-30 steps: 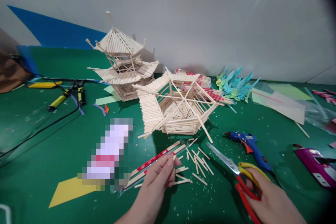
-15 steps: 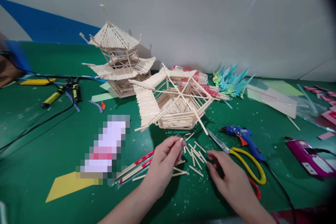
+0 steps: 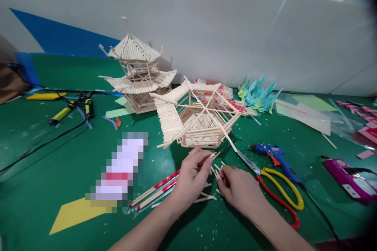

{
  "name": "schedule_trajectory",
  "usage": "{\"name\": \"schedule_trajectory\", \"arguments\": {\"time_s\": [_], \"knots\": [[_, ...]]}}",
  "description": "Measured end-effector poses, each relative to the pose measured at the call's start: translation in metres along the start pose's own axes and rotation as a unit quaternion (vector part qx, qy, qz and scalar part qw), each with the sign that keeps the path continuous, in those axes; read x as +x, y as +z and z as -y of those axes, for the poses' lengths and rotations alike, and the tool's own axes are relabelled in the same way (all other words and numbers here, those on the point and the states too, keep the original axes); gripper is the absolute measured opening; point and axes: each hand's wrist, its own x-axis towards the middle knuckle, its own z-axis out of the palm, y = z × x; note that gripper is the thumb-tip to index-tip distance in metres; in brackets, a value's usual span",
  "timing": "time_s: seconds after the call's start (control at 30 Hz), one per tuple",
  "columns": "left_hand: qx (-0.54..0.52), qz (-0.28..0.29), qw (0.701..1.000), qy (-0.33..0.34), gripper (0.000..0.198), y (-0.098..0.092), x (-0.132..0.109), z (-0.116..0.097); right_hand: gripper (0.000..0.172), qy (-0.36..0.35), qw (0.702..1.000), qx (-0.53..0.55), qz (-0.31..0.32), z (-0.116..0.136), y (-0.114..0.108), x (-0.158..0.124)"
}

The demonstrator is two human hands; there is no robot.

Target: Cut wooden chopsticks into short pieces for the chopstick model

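Observation:
My left hand [image 3: 193, 172] is pinched on a short wooden stick [image 3: 212, 155], whose pale end shows at the fingertips. My right hand [image 3: 240, 188] is closed, thumb and fingers together at the loose cut sticks [image 3: 216, 168]; it appears to grip one, though the fingers partly cover it. Just beyond both hands stands a six-sided stick frame [image 3: 200, 141], its left roof side covered with sticks and long crossed sticks over its top. Scissors [image 3: 250, 163] with red and yellow handles lie right of my right hand, their tip close to one long roof stick.
A finished-looking stick pagoda [image 3: 138, 82] stands at the back left. A blue glue gun [image 3: 277, 157] and a purple power box [image 3: 347, 178] lie at right. Packaged sticks [image 3: 159, 190] lie left of my hands. Pliers [image 3: 70, 110] and folded teal paper [image 3: 259, 94] are farther off.
My right hand has moved left and forward onto the loose sticks, and its fingers have closed. My left hand has shifted slightly right, still pinching its stick. The view has tilted up slightly.

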Motion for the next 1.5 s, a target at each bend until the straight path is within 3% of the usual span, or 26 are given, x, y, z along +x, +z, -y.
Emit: {"name": "schedule_trajectory", "arguments": {"time_s": [0.43, 0.9, 1.13, 1.3, 1.5], "knots": [[-0.188, 0.022, 0.966, -0.174, 0.029, -0.007, 0.000, 0.010, 0.011, -0.006, 1.000, -0.025, 0.000, -0.002, 0.002, 0.002], [-0.177, -0.009, 0.963, -0.204, 0.021, -0.008, 0.004, 0.015, 0.013, -0.022, 1.000, 0.013, 0.013, -0.017, -0.003, 0.002], [-0.176, -0.014, 0.961, -0.214, 0.023, -0.008, 0.006, 0.017, 0.006, -0.056, 0.998, 0.028, 0.012, -0.002, -0.002, 0.019], [-0.182, -0.011, 0.960, -0.212, 0.022, -0.010, 0.007, 0.019, 0.012, -0.068, 0.997, 0.032, 0.009, 0.007, 0.004, 0.029], [-0.187, -0.007, 0.959, -0.211, 0.021, -0.010, 0.007, 0.018, 0.011, -0.053, 0.991, 0.124, -0.004, 0.004, -0.006, 0.031]]}}
